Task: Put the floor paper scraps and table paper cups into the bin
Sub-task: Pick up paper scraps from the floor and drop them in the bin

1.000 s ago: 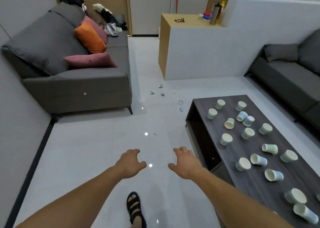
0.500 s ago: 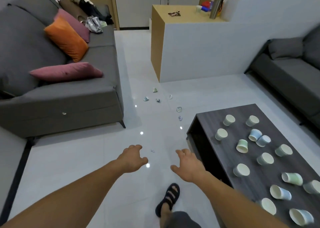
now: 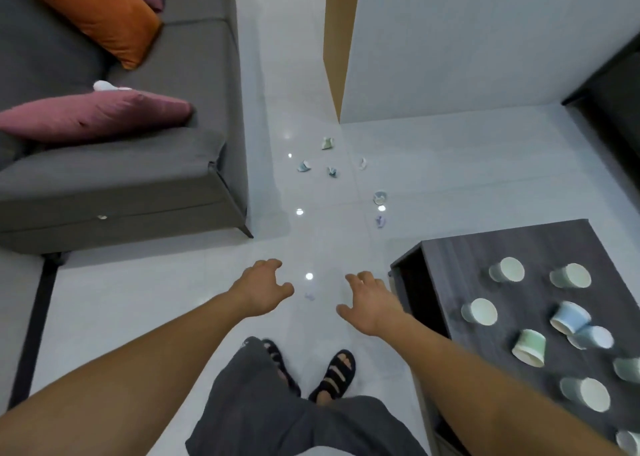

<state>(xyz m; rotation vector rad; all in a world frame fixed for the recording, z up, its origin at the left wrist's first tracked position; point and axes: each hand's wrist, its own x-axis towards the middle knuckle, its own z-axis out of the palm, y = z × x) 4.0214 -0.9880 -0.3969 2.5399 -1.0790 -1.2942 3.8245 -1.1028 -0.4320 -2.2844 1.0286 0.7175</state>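
Head view: left hand (image 3: 260, 289) and right hand (image 3: 372, 302) held out low at centre frame, fingers loosely spread and curled, nothing gripped in either. Between them on the pale floor tile (image 3: 138, 299), a small faint scrap (image 3: 309, 296) — too small and blurred to identify surely. Further up, centre frame, six paper scraps (image 3: 332, 171) strewn apart between the grey sofa (image 3: 145, 178) at left and the white partition (image 3: 467, 57) at upper right. At lower right, paper cups (image 3: 507, 270) scattered on the dark coffee table (image 3: 519, 244), some upright, some tipped, a blue cup (image 3: 569, 317) touching another. No bin visible anywhere.

Risks, as judged: thin scraps flat on glossy tile likely to slide under fingertips; tile highlights easily mistaken for litter; faint scrap near the sandalled feet (image 3: 334, 372) liable to be trodden or missed; table corner close beside the right forearm, apt to be knocked in bending.

Against half a second earlier — scraps and sofa nearer, view tilted down, both feet and dark shorts now showing, hands still empty.
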